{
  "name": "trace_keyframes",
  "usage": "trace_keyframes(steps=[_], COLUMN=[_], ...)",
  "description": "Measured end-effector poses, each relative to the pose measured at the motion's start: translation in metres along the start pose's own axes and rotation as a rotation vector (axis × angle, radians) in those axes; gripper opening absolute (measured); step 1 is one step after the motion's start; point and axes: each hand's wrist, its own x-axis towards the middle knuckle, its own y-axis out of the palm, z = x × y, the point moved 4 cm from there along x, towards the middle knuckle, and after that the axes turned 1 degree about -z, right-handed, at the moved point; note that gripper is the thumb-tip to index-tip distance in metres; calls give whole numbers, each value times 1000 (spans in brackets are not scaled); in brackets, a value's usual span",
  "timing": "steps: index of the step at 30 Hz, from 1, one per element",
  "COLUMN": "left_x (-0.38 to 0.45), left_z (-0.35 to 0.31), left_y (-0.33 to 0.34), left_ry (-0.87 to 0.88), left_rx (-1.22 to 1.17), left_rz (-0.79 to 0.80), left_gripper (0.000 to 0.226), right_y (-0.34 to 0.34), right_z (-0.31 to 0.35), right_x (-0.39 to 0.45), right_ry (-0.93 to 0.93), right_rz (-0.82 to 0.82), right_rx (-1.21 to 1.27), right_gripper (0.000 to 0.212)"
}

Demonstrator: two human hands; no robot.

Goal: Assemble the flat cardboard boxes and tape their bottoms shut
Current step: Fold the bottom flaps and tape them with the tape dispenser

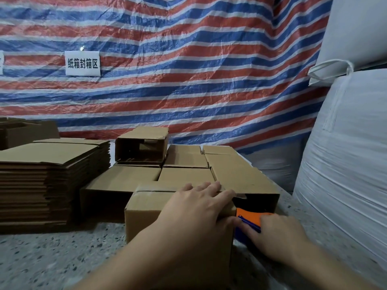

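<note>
A small brown cardboard box (146, 214) stands on the speckled table in front of me, with clear tape across its top seam. My left hand (199, 208) lies flat on the box top, fingers straight and pressing down. Against the box's right side my right hand (274, 237) grips an orange and blue tape dispenser (249, 218). A tall stack of flat cardboard boxes (48, 181) stands at the left.
Several assembled boxes (184, 172) lie in rows behind the one I hold, and one open box (142, 147) lies on its side on top. Big white sacks (345, 153) crowd the right edge. A red, white and blue striped tarp (188, 70) hangs behind.
</note>
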Motion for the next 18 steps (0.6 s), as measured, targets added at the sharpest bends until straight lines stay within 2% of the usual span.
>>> trace_keyframes(steps=[2,4,6,7,9,13,18], left_x=[0,0,-1,-1,-2,-2,-2], left_z=[0,-1,-1,-1,-1,-3,-2], left_y=[-1,-1,-2,-2,-2,-2,-3], left_ry=[-4,-7,1,4,2,-4,-2], left_rx=[-3,8,26,28,29,21,31], left_rz=[-2,-9,-25,-29,-26,-18,-35], left_gripper=[58,59,58,58,57,55,54], right_y=[-22,-38,-40,-41,-44,-44,-33], right_z=[2,7,17,23,32,42,59], right_x=[5,12,16,14,10,4,-5], right_ry=[30,58,151,172,149,102,113], right_rz=[-83,-55,208,338,434,309,230], right_rx=[191,625,1033,1146,1250,1351,1508], right_gripper=[85,83,75,71,60,36,38])
